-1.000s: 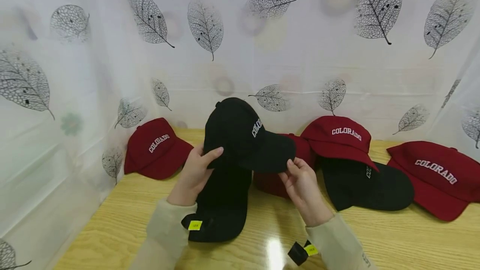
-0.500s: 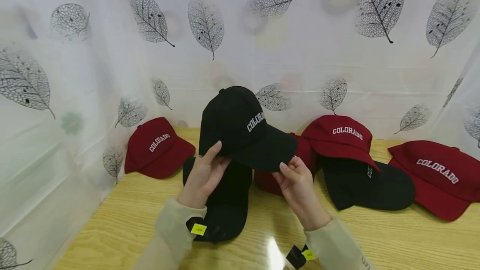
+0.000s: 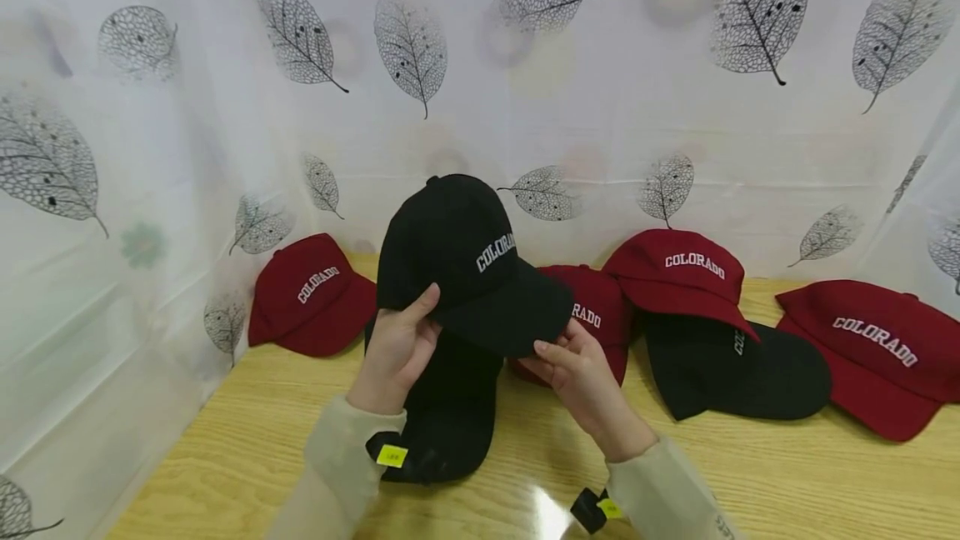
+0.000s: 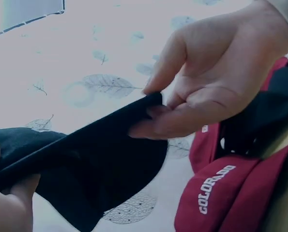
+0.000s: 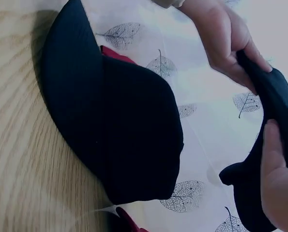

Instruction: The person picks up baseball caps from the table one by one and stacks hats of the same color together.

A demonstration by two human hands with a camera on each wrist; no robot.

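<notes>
Both hands hold a black baseball cap with white COLORADO lettering up in front of me, its brim pointing right and down. My left hand grips the rear lower edge of the crown, thumb on the outside. At the brim's front edge, my right hand pinches the cap between thumb and fingers; the left wrist view shows this pinch from below. Beneath the held cap, a second black cap lies on the table, partly covered by it and the left hand. Its brim and crown show in the right wrist view.
A red cap lies at the left. Right of the held cap is another red cap, beside a red one overlapping a black cap. One more red cap lies far right. A leaf-print curtain hangs behind the wooden table.
The held cap has risen a little, then shifted left, with both hands following. More of the middle red cap's lettering shows now. The caps on the table have stayed put.
</notes>
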